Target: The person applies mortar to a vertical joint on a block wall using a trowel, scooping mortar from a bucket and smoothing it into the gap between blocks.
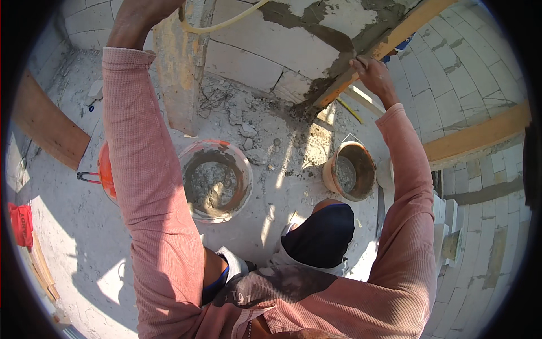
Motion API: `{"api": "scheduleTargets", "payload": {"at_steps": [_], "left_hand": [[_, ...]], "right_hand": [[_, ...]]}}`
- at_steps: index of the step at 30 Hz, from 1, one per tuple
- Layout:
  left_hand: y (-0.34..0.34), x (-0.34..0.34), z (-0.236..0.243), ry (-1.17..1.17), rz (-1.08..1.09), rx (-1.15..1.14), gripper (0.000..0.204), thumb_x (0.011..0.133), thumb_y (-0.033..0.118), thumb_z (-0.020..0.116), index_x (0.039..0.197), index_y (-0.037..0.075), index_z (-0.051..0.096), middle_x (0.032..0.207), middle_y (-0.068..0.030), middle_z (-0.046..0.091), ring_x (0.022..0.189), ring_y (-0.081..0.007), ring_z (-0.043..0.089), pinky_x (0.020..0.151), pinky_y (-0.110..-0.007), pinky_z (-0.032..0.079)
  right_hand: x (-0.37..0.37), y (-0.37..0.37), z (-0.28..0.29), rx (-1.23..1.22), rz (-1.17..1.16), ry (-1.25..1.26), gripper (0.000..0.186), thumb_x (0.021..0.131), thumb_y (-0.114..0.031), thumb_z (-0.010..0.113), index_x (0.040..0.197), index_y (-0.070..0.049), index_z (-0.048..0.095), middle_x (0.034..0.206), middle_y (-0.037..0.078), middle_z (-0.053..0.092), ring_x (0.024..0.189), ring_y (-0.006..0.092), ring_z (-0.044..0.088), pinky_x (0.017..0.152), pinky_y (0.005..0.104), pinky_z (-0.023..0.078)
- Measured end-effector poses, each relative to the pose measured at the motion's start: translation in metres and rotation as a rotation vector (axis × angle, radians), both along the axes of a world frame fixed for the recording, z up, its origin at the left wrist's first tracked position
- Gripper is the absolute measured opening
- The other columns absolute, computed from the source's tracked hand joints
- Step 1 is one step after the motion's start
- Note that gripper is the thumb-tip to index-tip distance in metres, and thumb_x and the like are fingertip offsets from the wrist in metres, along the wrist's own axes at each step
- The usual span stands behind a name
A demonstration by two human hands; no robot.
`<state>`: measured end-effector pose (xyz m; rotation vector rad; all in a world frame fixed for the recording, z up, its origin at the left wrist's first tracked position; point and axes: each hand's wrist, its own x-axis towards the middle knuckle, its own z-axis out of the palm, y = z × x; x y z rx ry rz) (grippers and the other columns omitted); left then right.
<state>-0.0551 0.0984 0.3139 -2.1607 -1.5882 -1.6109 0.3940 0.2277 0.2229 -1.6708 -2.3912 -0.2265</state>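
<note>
Wooden plank [418,22] edges the mortar-smeared block wall [248,59], probably as a guide; my right hand [375,76] curls at it, my left hand [151,10] is cropped; I can't tell either grip.

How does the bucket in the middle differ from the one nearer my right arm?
Size: the middle bucket looks wider; the right bucket looks smaller.
Colour: the middle bucket has a pale rim with orange-red patches, while the right bucket is mostly orange-brown.
Contents: the middle bucket holds a lumpy grey mix; the right bucket shows a smoother-looking grey layer.
Both are round, open-topped and on the floor.
</note>
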Motion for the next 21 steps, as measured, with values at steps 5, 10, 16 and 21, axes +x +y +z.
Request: {"api": "scheduleTargets", "payload": {"at_steps": [5,10,16,21], "left_hand": [[0.004,0.008,0.000,-0.017,-0.036,-0.012,0.039,0.097,0.032,0.063,0.114,-0.002,0.072,0.086,-0.0090,0.071,0.079,-0.0182,0.064,0.072,-0.032,0.050],[0.000,0.009,0.003,-0.066,-0.059,0.030,0.037,0.097,0.031,0.062,0.112,-0.001,0.073,0.084,-0.0078,0.070,0.078,-0.0169,0.064,0.072,-0.031,0.050],[-0.015,0.010,0.007,-0.004,0.000,0.040,0.036,0.097,0.030,0.063,0.112,-0.001,0.073,0.085,-0.0066,0.070,0.079,-0.0151,0.063,0.073,-0.031,0.050],[-0.008,0.012,0.008,-0.039,-0.016,-0.036,0.033,0.097,0.028,0.063,0.111,0.000,0.073,0.085,-0.0054,0.069,0.079,-0.0142,0.062,0.073,-0.030,0.049]], "right_hand": [[-0.017,0.009,0.078,0.315,-0.104,-0.201,0.038,0.103,-0.040,0.053,0.112,-0.007,0.070,0.103,0.020,0.071,0.101,0.0416,0.067,0.088,0.0498,0.053],[0.002,0.016,0.097,0.487,0.006,-0.155,0.042,0.103,-0.044,0.053,0.108,-0.006,0.071,0.090,0.016,0.072,0.086,0.0341,0.071,0.077,0.0435,0.055],[-0.009,0.012,0.020,-0.238,0.102,0.793,0.041,0.099,-0.046,0.062,0.097,-0.006,0.068,0.078,0.001,0.060,0.063,0.0083,0.055,0.056,0.0257,0.045],[0.007,0.040,-0.040,-0.214,-0.023,1.038,0.040,0.098,-0.044,0.065,0.098,-0.005,0.070,0.078,0.000,0.060,0.060,0.0098,0.057,0.052,0.0281,0.045]]}}
